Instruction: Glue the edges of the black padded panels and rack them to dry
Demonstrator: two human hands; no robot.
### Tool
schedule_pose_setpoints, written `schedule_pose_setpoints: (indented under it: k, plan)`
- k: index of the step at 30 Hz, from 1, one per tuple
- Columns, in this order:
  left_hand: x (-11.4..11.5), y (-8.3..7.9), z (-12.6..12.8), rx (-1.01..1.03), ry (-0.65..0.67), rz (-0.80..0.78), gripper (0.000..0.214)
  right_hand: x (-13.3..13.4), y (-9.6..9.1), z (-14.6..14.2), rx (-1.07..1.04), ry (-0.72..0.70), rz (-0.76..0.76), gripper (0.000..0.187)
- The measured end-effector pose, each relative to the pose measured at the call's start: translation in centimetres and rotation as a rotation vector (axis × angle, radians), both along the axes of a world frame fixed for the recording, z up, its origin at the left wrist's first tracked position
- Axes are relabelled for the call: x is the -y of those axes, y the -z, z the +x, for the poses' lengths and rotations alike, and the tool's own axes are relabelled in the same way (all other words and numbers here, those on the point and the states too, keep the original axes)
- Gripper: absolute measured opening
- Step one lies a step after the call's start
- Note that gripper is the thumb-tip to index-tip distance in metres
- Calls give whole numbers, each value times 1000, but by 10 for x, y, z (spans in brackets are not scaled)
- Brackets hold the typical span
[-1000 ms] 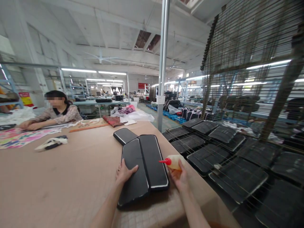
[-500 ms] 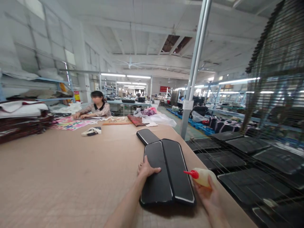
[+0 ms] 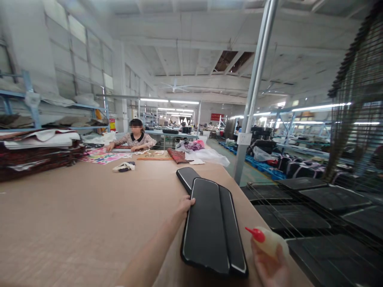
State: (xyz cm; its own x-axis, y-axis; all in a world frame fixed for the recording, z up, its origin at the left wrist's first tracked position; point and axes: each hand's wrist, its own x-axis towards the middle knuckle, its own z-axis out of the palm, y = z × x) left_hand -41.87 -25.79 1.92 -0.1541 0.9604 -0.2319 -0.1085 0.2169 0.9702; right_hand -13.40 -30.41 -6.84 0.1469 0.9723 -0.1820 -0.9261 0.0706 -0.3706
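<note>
My left hand grips the left edge of a long black panel, thumb on top and the other fingers hidden beneath. This panel has cut corners and a pale line along its rim. It overlaps a second black panel on its right. A smaller black piece lies at their far end, partly covered. In my right hand is a pale yellowish squeeze bottle with a red nozzle pointing left, just right of the panels.
A tan-covered table stretches left. Across it a person sits by patterned sheets. Stacked material stands far left. A metal post rises beyond the right edge, beside a wire rack of black panels.
My left hand has gone from lying spread on the left panel to gripping its edge, and that panel now overlaps its neighbour. The bottle has moved lower and right in view. My view has shifted left.
</note>
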Motion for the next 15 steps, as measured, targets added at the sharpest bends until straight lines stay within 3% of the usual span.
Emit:
schedule_pose_setpoints:
  k: [4,7,10,13,15]
  plan:
    - [5,-29,-14,19,153,73,41,3,-2,2,-58,30,12,38]
    - [13,-39,-28,-114,429,60,44,2,0,4,40,85,32,35]
    - [14,-34,-35,-436,602,-17,35,-2,5,5,163,114,64,33]
    - [8,-19,-33,-670,581,-105,24,-7,11,4,200,126,56,30]
    - [3,-8,-25,-693,547,-135,26,-9,13,4,241,126,45,28]
